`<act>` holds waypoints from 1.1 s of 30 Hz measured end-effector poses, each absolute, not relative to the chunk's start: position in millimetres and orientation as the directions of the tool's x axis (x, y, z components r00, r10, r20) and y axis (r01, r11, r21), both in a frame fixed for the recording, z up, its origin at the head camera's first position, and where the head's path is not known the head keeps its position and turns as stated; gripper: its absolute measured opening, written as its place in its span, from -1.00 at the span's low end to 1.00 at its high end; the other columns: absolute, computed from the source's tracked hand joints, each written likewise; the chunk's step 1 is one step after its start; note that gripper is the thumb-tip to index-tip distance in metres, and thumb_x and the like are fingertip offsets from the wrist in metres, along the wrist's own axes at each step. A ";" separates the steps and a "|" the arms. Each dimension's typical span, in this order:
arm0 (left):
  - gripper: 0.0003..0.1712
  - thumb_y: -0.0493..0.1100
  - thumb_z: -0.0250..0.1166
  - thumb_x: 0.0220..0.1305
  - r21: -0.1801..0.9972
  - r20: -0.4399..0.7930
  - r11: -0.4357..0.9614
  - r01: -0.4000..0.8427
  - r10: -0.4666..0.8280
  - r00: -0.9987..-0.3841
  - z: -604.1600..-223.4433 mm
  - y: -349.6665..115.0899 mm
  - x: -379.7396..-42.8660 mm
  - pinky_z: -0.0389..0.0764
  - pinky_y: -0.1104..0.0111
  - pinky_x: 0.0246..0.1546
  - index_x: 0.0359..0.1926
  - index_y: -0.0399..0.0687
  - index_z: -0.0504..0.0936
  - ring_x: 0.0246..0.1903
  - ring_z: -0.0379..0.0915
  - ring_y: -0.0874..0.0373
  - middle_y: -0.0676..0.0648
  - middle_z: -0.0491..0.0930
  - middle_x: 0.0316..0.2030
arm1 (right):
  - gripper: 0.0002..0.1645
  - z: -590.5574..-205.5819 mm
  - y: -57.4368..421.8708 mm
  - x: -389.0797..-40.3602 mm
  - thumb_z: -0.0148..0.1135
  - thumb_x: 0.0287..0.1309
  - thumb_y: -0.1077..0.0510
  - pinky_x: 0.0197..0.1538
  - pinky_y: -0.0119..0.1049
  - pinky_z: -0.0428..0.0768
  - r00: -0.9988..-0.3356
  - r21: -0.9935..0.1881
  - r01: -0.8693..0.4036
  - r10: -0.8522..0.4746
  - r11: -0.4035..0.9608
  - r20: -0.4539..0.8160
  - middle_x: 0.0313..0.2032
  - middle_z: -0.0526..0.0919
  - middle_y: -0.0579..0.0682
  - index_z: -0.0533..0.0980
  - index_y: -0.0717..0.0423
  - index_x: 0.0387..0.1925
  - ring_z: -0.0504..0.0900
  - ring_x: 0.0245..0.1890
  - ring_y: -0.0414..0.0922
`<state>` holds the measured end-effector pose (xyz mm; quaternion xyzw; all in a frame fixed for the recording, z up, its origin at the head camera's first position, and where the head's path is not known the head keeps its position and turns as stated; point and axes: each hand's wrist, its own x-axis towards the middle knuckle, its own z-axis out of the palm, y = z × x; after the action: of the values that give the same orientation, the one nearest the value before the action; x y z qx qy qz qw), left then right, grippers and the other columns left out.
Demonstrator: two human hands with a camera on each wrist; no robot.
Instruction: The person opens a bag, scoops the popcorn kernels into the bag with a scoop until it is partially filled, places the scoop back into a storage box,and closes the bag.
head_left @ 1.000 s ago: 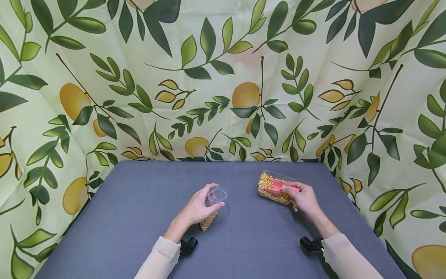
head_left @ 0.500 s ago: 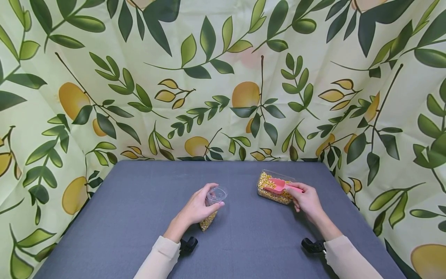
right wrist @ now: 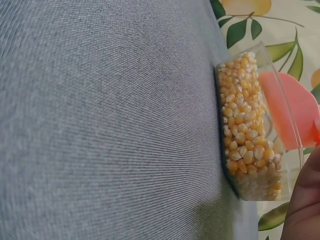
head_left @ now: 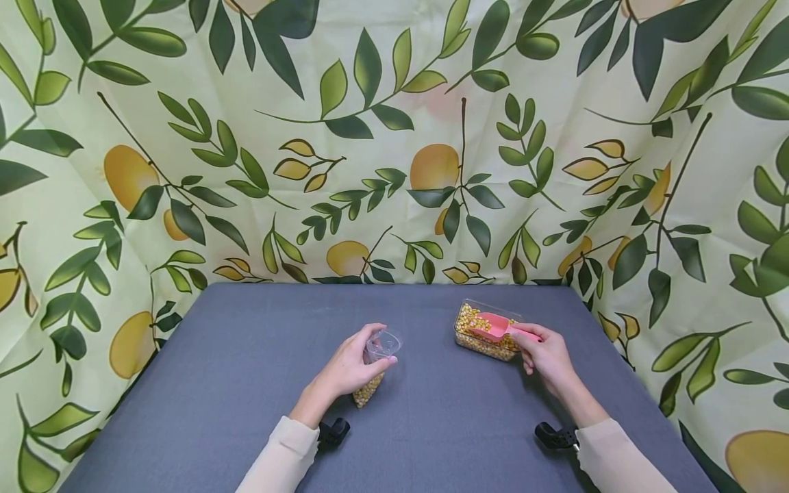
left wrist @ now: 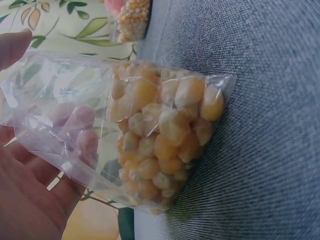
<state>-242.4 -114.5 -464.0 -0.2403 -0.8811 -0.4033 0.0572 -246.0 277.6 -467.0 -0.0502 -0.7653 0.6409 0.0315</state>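
Note:
My left hand (head_left: 345, 366) holds the mouth of a clear plastic bag (left wrist: 60, 115) spread, thumb and fingers around its upper part. Yellow corn kernels (left wrist: 160, 135) fill the bag's lower part, and its bottom is down on the table. At the right, my right hand (head_left: 548, 352) grips the handle of a pink scoop (head_left: 495, 329). The scoop is over a clear rectangular container (head_left: 487, 351), with some kernels in its bowl. More corn (right wrist: 245, 130) lies inside that container, seen through its wall in the right wrist view.
A dark grey-blue cloth covers the table (head_left: 246, 342). Behind and at both sides hangs a curtain (head_left: 382, 157) printed with leaves and fruit. The container stands near the table's back right, apart from the bag. Black wrist straps (head_left: 335, 433) sit below the hands.
My right hand has moved slightly to the right with the scoop, which now shows kernels in its bowl. The left hand and the bag have stayed in place.

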 end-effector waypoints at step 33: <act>-0.29 0.26 0.32 0.10 0.668 0.325 0.559 0.491 0.375 -0.868 -468.9 -113.9 -244.8 0.45 0.38 -0.35 0.23 0.17 0.37 -0.41 0.41 0.30 0.13 0.50 -0.25 | -0.53 -469.5 285.0 -240.0 0.23 0.24 0.11 -0.72 -0.43 0.35 -0.999 -0.992 -0.042 0.033 -0.118 0.038 -0.60 0.41 -0.14 0.43 0.31 0.08 0.27 -0.76 -0.30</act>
<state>-244.8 -113.9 -468.9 -0.2461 -0.8799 -0.3999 0.0729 -240.0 285.0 -469.5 0.0032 -0.6637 0.7476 0.0250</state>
